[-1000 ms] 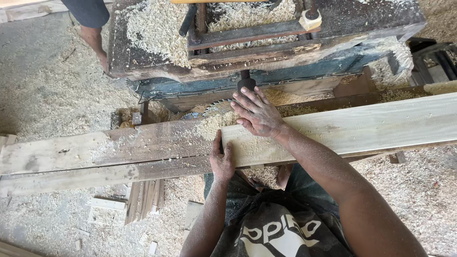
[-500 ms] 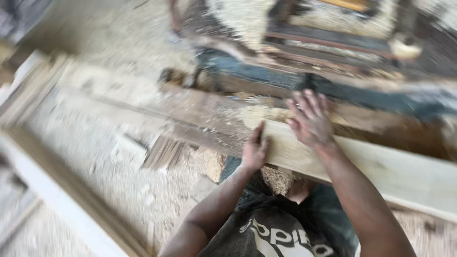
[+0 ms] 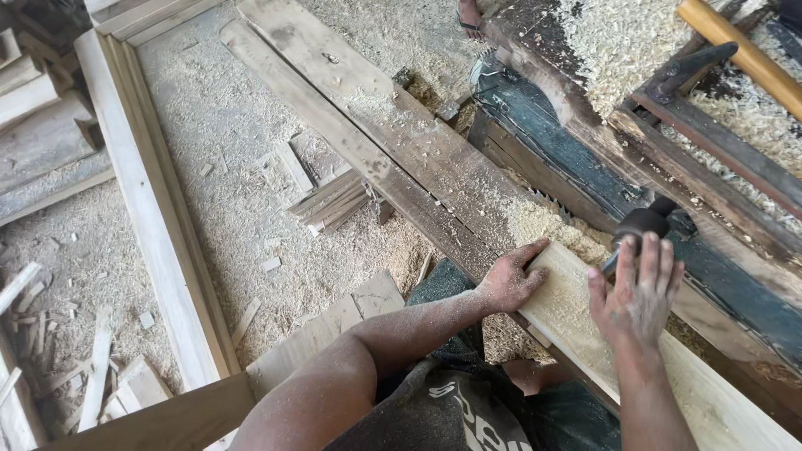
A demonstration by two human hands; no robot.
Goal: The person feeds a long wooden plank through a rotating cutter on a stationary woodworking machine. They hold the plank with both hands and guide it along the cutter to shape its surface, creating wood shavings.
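Left hand [image 3: 511, 282] curled over the near end edge of the long pale sawn timber plank [image 3: 668, 380], fingers gripping; right hand [image 3: 639, 292] flat on top, fingers spread open; toothed saw blade [image 3: 547, 200] at 12 o'clock; view swung leftward since a second ago, plank unmoved.

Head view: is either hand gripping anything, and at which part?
Left hand grips the near end of the pale plank; right hand lies open and flat on its top face, gripping nothing.
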